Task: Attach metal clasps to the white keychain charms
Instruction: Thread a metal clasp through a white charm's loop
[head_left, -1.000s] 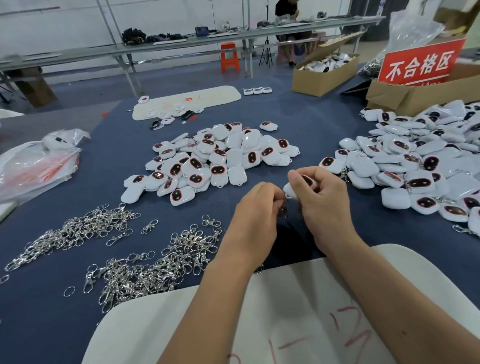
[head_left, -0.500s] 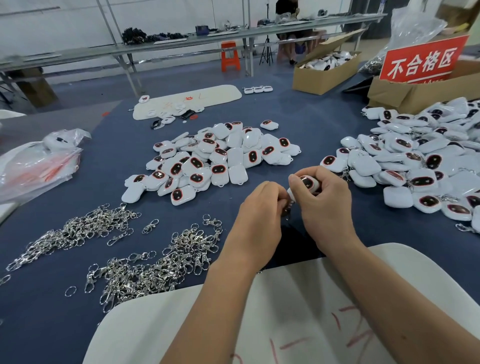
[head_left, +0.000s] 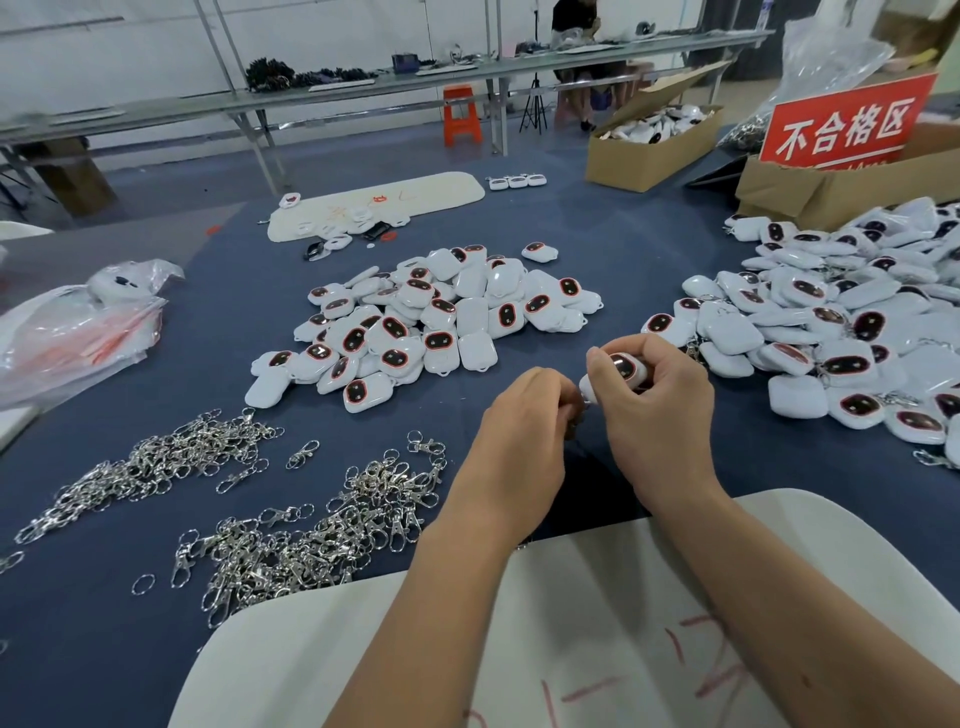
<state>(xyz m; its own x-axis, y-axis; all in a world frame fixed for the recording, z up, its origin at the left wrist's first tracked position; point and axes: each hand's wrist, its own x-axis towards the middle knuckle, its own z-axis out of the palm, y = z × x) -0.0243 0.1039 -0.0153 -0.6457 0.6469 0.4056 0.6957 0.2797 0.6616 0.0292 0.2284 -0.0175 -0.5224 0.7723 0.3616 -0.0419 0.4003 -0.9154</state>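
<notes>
Hands meet over a blue cloth-covered tabletop (head_left: 156, 623) as a worker fits a clasp to a glossy white plastic keychain charm with a dark, red-rimmed oval face (head_left: 621, 368). The right hand (head_left: 657, 410) has its grip curled round the charm, held just above the cloth; the left hand (head_left: 524, 421) has its fingers curled at the charm's lower edge, apparently pinching a small silver metal clasp that is mostly hidden. The joining step looks under way; next, the ring likely needs threading fully through the charm's loop. A heap of rounded charms without clasps (head_left: 441, 322) lies ahead, a pile of charms (head_left: 831, 332), some showing rings, to the right, and tangled shiny lobster clasps (head_left: 322, 530) to the left
</notes>
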